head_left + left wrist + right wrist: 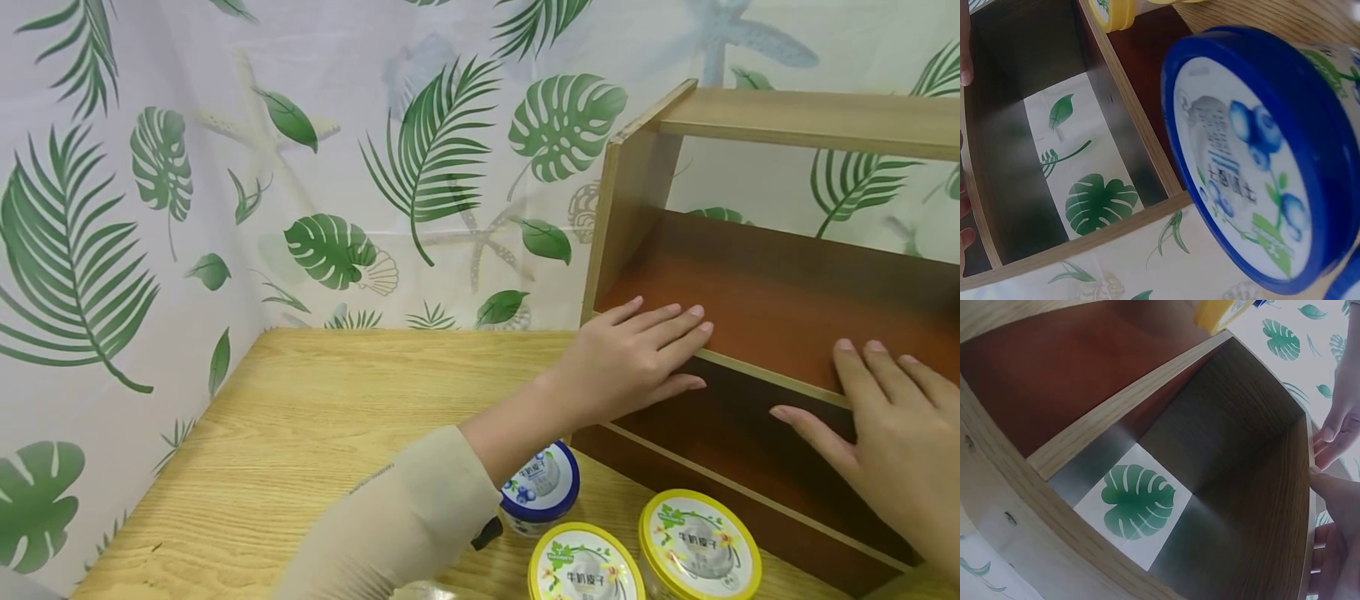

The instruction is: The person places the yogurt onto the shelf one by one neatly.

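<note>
A brown wooden shelf unit (780, 279) with a reddish middle board stands at the right in the head view. My left hand (633, 362) rests on the left part of that board, fingers straight over its front edge, thumb lower down. Further right my right hand (903, 442) touches the same board, its fingers extended and thumb spread apart. In the right wrist view both my right hand (1338, 525) and my left hand (1344, 431) are at the board's edge. Fingertips (966, 237) show at the left border of the left wrist view.
A blue-lidded tub (540, 483), partly behind my left forearm, and two yellow-lidded tubs (585, 567) (701, 542) stand on the wooden table (300, 433) before the unit. Behind hangs a white leaf-patterned cloth (330, 167). A small black object (487, 533) is beside my left sleeve.
</note>
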`<move>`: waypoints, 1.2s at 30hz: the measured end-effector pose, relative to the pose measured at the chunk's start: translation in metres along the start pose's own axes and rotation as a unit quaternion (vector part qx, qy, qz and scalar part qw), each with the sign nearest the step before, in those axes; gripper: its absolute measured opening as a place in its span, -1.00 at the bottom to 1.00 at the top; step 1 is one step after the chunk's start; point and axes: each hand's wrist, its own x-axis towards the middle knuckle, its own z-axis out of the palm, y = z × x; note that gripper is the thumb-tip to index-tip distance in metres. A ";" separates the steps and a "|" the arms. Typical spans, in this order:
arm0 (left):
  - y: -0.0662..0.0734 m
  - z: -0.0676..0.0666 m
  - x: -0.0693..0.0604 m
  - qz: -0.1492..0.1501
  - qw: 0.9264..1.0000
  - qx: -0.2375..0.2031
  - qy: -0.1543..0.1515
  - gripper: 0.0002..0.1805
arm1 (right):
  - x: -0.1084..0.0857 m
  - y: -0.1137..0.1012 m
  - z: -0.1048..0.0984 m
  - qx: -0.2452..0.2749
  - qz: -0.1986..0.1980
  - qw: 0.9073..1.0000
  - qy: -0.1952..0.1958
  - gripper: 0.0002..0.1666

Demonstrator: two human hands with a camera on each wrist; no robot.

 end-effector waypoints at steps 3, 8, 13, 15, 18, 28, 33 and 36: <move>0.002 0.000 0.004 -0.004 1.000 0.000 -0.013 -0.44 | 0.000 -0.001 0.001 0.000 0.010 1.000 0.000 0.28; 0.006 0.001 0.012 -0.005 0.999 0.006 -0.032 -0.43 | 0.001 -0.001 -0.001 -0.005 0.030 0.999 -0.025 0.33; 0.009 0.004 0.016 0.000 0.999 0.021 -0.032 -0.46 | 0.000 0.002 -0.001 -0.006 0.041 0.999 -0.034 0.34; 0.010 0.006 0.017 0.002 0.999 0.025 -0.031 -0.46 | 0.000 0.002 0.000 -0.006 0.044 0.998 -0.036 0.34; 0.011 0.008 0.020 0.001 0.998 0.036 -0.041 -0.44 | 0.000 0.004 0.000 -0.009 0.041 0.998 -0.036 0.33; 0.010 0.018 0.029 -0.020 0.992 0.063 -0.103 -0.35 | 0.004 0.008 0.002 -0.032 0.000 0.998 -0.055 0.34; 0.010 0.025 0.028 -0.027 0.994 0.058 -0.093 -0.34 | 0.004 0.013 0.004 -0.023 0.000 0.999 -0.039 0.31; 0.011 0.029 0.030 -0.033 0.993 0.055 -0.098 -0.32 | 0.003 0.016 0.005 -0.017 0.006 0.999 -0.042 0.30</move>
